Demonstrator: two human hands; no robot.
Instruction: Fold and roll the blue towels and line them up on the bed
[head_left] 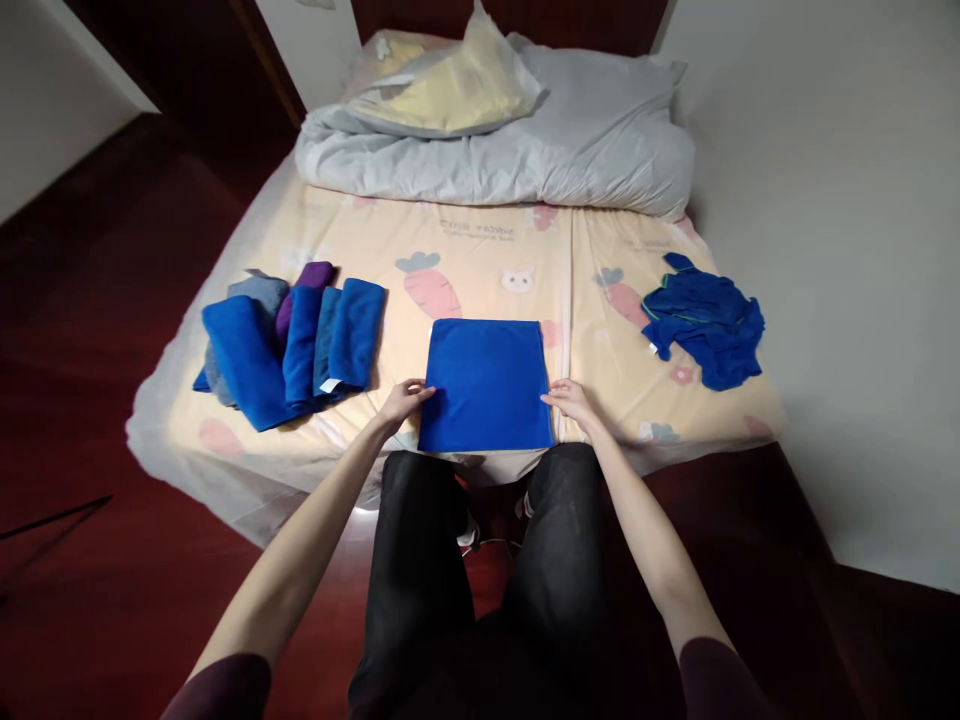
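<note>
A blue towel lies flat in a near-square shape on the bed, close to its front edge. At its left edge, my left hand pinches the cloth between thumb and fingers. My right hand grips the opposite edge in the same way, at about the same height. To the left is a group of folded towels in blue, grey and purple, overlapping one another. Over on the right sits a crumpled blue cloth with green edging and a small white tag.
The bed's yellow sheet has carrot and cat prints. A rolled grey quilt and a pillow in a clear bag lie at the far end. A wall stands on the right; dark red floor shows on the left.
</note>
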